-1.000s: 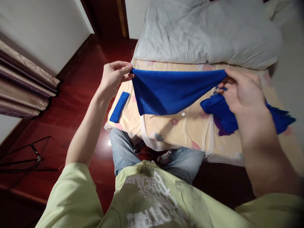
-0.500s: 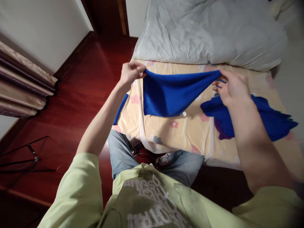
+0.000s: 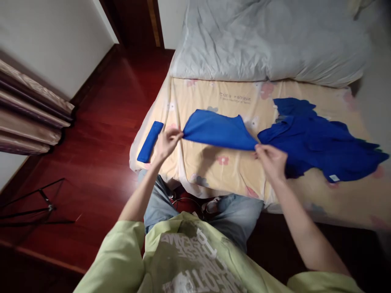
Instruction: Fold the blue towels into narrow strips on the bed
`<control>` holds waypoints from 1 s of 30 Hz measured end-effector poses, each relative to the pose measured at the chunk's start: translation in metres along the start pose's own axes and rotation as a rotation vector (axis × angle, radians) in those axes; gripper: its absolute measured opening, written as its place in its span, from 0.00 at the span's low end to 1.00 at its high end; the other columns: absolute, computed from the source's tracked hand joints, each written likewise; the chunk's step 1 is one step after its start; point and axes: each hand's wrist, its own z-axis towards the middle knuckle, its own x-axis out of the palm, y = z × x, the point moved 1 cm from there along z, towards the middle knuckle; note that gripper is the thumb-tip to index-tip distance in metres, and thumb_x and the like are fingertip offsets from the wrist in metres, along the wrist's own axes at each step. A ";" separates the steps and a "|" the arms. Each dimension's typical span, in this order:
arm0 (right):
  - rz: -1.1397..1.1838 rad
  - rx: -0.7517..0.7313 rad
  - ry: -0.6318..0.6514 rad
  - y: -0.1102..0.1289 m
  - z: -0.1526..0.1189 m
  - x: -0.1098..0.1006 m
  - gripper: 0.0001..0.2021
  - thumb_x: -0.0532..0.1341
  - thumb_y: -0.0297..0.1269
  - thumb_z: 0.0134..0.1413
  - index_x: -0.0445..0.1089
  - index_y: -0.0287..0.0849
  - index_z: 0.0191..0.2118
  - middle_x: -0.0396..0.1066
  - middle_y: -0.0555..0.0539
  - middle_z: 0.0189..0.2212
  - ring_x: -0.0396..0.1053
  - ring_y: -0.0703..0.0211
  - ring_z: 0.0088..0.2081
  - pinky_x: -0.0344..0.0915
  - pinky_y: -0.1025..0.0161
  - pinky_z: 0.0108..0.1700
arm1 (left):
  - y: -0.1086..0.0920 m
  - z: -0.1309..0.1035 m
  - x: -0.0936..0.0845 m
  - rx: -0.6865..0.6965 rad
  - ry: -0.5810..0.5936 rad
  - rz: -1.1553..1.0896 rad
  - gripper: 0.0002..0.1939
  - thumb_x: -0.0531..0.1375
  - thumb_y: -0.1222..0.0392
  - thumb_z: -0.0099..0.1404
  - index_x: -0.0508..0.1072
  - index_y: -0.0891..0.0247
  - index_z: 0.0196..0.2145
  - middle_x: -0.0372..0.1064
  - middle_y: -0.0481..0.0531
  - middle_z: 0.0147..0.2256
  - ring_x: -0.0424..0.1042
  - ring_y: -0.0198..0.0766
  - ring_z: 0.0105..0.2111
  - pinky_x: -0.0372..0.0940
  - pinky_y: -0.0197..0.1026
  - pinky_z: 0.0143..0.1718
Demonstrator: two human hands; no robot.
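Observation:
A blue cloth (image 3: 218, 129) is stretched between my two hands above the flowered bed sheet. My left hand (image 3: 168, 141) pinches its left corner, and my right hand (image 3: 271, 159) pinches the right corner nearest me. The far edge of the cloth spreads away from me over the sheet. Left of my left hand lies a narrow folded blue cloth (image 3: 150, 142) near the bed's left edge. A loose pile of blue cloths (image 3: 317, 142) lies beyond and to the right of my right hand, with a small white tag showing.
A large grey-white quilt (image 3: 269, 40) covers the far part of the bed (image 3: 238, 175). On the left are striped curtains (image 3: 30, 110) and black stand legs (image 3: 45, 197) on the red floor (image 3: 104, 122).
Both hands have come down toward me and closer together. The cloth hung below my hands before; now it extends away from them. More of the pile and the folded cloth shows.

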 end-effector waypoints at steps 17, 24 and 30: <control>0.082 0.633 0.096 -0.169 -0.139 0.049 0.36 0.72 0.69 0.32 0.74 0.41 0.37 0.74 0.47 0.26 0.76 0.56 0.27 0.73 0.64 0.26 | 0.147 -0.161 0.042 -0.509 0.239 0.102 0.17 0.60 0.44 0.64 0.77 0.61 0.36 0.79 0.53 0.34 0.77 0.44 0.36 0.71 0.44 0.43; 0.074 0.639 0.188 -0.175 -0.138 0.035 0.26 0.71 0.62 0.42 0.74 0.44 0.37 0.77 0.45 0.26 0.79 0.45 0.32 0.77 0.57 0.30 | 0.146 -0.175 0.033 -0.510 0.240 -0.079 0.21 0.60 0.39 0.63 0.74 0.62 0.36 0.77 0.53 0.36 0.75 0.41 0.35 0.69 0.41 0.40; 0.030 0.660 0.214 -0.173 -0.137 0.016 0.22 0.71 0.59 0.39 0.73 0.45 0.33 0.76 0.46 0.25 0.79 0.46 0.30 0.77 0.56 0.29 | 0.132 -0.191 0.019 -0.509 0.300 -0.132 0.20 0.64 0.41 0.62 0.76 0.63 0.33 0.77 0.54 0.36 0.76 0.42 0.37 0.70 0.43 0.43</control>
